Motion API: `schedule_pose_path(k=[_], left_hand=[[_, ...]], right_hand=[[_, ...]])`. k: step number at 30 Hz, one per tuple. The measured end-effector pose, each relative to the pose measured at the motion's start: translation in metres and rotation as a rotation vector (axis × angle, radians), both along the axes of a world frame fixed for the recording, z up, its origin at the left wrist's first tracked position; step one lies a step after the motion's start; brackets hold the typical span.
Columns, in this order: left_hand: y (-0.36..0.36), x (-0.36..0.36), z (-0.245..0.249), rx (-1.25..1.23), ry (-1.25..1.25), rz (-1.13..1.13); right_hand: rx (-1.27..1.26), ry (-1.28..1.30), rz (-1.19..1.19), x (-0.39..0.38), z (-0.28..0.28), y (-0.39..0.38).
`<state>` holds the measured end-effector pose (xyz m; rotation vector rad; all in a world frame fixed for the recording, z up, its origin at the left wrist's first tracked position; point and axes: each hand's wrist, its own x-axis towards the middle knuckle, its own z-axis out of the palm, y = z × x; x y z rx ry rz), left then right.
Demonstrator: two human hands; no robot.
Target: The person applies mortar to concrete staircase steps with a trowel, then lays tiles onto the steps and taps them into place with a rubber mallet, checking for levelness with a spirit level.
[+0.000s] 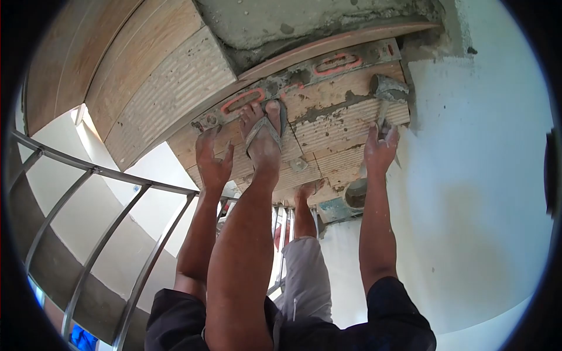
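My right hand [380,153] is closed around the handle of a mortar-smeared mallet [389,88], its head over the right end of the tiled step. My left hand [213,159] reaches to the left end of a spirit level [304,75], thumb spread away from the fingers and nothing gripped. The level, crusted with mortar and with orange-edged slots, lies across the wood-look tiles [322,100]. Right beside my left hand, my sandalled foot [263,131] stands at the level. Along the level's far side runs the edge of a tile [339,45].
Rough wet-looking mortar [281,20] covers the area beyond. More stair tiles [152,88] curve up on the left. A metal railing [93,171] bounds the left side, a painted wall [468,175] the right. A bucket [355,193] sits near my right forearm.
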<state>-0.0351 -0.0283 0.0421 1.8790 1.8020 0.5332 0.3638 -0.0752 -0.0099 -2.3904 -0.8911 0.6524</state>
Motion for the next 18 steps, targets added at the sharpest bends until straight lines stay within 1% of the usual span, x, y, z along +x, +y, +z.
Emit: schedule_pose_path(k=[1,3,4,5,6,7,9,10,12,13,14,15,17,18], left_hand=[[0.003,0.006,0.002,-0.003,-0.003,-0.012],[0.007,0.018,0.006,0.067,0.012,-0.162],[0.012,0.030,0.008,0.062,0.015,-0.170],[0.020,0.044,0.009,0.088,0.010,-0.359],[0.025,0.059,0.010,0.117,0.002,-0.549],[0.026,0.074,0.012,0.117,-0.001,-0.558],[0.028,0.102,0.014,0.020,0.232,-0.843],[0.028,0.110,0.009,0.039,0.216,-0.875],[0.025,0.132,-0.008,0.000,0.484,-0.915],[0.023,0.142,-0.011,0.015,0.459,-0.953],[0.023,0.146,-0.013,-0.053,0.481,-0.935],[0.024,0.149,-0.016,-0.119,0.510,-0.909],[0.022,0.146,-0.020,-0.120,0.529,-0.925],[0.021,0.144,-0.022,-0.136,0.561,-0.919]], right_hand=[[0.011,-0.025,0.019,0.001,-0.003,-0.003],[0.029,-0.068,0.021,0.000,-0.008,-0.011],[0.046,-0.106,0.031,-0.004,-0.011,-0.015],[0.040,-0.102,0.021,-0.009,-0.014,-0.020],[0.137,0.056,-0.080,-0.014,-0.018,-0.024],[0.237,0.209,-0.179,-0.019,-0.020,-0.027],[0.218,0.185,-0.157,-0.025,-0.018,-0.034],[0.202,0.159,-0.138,-0.027,-0.016,-0.035],[0.285,0.249,-0.172,-0.027,-0.022,-0.041],[0.272,0.236,-0.190,-0.026,-0.029,-0.044],[0.259,0.229,-0.200,-0.022,-0.036,-0.046],[0.264,0.209,-0.220,-0.017,-0.028,-0.044],[0.029,0.350,-0.161,-0.008,0.004,-0.031],[0.081,0.257,-0.178,-0.011,0.015,-0.027]])
